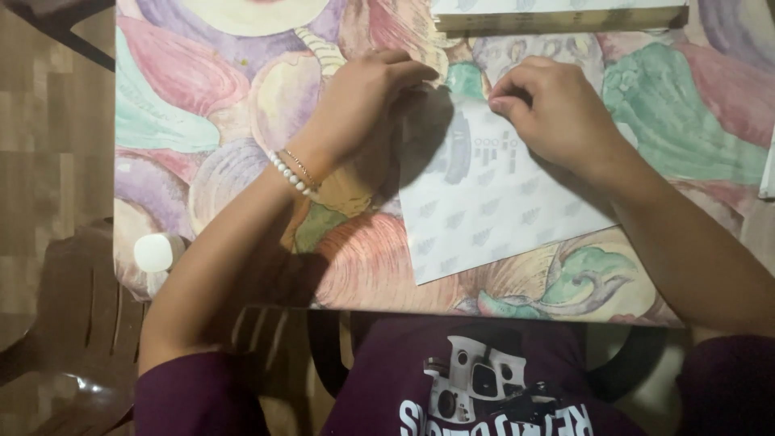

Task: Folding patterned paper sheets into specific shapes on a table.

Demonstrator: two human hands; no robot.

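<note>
Both hands pinch the top edge of the thin white sheet of paper with a faint printed pattern (pixel 492 202) — the left hand (pixel 359 101) and the right hand (pixel 557 109), fingertips closed on it. The sheet lies flat on the table with a colourful painted cloth (pixel 202 97), near its front edge. It seems light and easy to crease — best held at edges. A beaded white bracelet (pixel 291 173) circles the left wrist.

Brown plastic chair (pixel 77 323) (left), white round object (pixel 157 252), paper stack (pixel 557 16)
</note>
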